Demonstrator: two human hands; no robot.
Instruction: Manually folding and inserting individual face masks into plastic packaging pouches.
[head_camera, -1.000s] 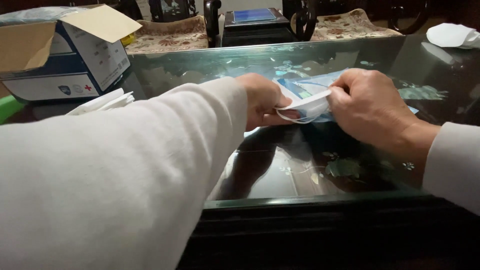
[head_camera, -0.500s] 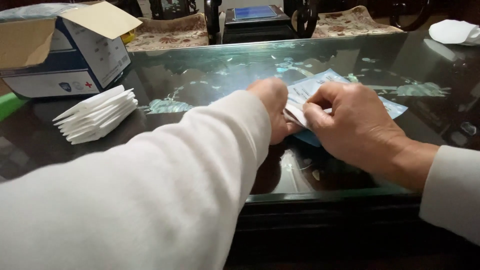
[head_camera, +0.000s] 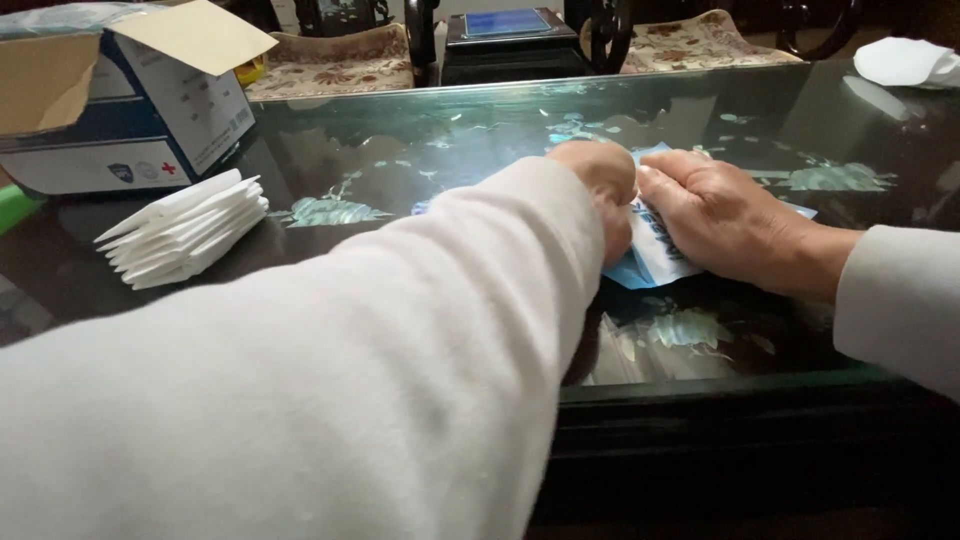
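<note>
Hands at centre frame, both closed on one flat light-blue and white plastic packet (head_camera: 650, 255) lying on the dark glass-topped table (head_camera: 480, 130). The left hand (head_camera: 605, 185), in a long white sleeve (head_camera: 400, 370), curls into a loose fist at the packet's left edge; the right hand (head_camera: 725, 220) presses fingers down on its upper part, so both hands are shut on it (the contents are hidden). The step in hand appears to be gripping the packet's edge for opening or folding; a following move would call for a firm pinch from each side. A fanned stack of white folded packets (head_camera: 185, 230) sits at middle left, apart from the hands. An open blue and white cardboard box (head_camera: 130, 105) stands at upper left.
</note>
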